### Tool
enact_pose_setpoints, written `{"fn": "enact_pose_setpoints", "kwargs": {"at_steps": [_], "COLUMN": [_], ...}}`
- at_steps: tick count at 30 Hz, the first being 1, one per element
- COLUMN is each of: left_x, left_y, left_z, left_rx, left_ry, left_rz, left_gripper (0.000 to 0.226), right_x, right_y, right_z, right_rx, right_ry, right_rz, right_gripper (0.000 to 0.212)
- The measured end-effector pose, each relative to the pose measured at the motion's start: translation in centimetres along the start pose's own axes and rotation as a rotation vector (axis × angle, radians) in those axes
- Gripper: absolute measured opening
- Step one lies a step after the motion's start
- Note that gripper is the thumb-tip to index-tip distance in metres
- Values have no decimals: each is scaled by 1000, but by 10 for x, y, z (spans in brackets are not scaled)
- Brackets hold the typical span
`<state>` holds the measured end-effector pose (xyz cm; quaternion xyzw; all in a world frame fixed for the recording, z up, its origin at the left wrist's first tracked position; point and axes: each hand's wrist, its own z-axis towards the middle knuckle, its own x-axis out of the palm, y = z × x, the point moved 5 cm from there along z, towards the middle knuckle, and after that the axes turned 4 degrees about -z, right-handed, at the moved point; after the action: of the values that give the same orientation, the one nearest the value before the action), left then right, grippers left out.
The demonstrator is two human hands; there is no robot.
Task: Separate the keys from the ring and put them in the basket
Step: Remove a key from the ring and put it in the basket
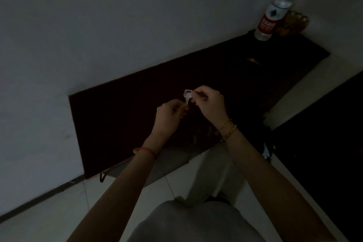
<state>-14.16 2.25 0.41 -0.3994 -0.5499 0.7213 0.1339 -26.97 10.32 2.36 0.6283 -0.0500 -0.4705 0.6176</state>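
Dim room, left hand (169,116) and right hand (209,102) both pinching a pale silver metal key (187,97) above dark rectangular desk (121,120), woven wicker basket (294,23) at far corner beside clear plastic bottle (275,10)

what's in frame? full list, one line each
key: 1 clearly visible, silvery, held between both hands above the table; ring and any other keys too dark to tell
table: 1, dark brown, against the wall
basket: 1, brown woven, far right end of table, behind the bottle
bottle: 1, clear plastic with red and white label, upright at far right end of table
small object: 1, brownish, lying on table right of centre; cannot identify
wall: 1, pale grey, behind table
floor: pale tiles
left hand: 1, red cord on wrist, pinching key tip
right hand: 1, gold bracelets on wrist, pinching key head
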Motion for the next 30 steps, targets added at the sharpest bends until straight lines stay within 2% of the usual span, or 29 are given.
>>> {"fn": "enact_pose_setpoints", "kwargs": {"at_steps": [3, 8, 12, 22, 30], "left_x": [24, 76, 125, 247, 315], "left_y": [-15, -43, -71, -151, -184], "left_z": [2, 9, 14, 37, 54], "left_rx": [27, 55, 100, 140, 154], "left_ry": [43, 119, 190, 231, 276], "left_rz": [-3, 9, 30, -24, -27], "left_gripper": [14, 15, 16, 18, 17], "right_x": [-25, -77, -128, -266, -328], "right_y": [-19, -56, -84, -145, -191], "right_z": [-5, -15, -20, -12, -3], "right_rx": [95, 149, 156, 143, 157], "right_ry": [-3, -52, -84, -107, -134], "right_rz": [47, 102, 108, 80, 146], "right_gripper": [16, 11, 11, 15, 8]}}
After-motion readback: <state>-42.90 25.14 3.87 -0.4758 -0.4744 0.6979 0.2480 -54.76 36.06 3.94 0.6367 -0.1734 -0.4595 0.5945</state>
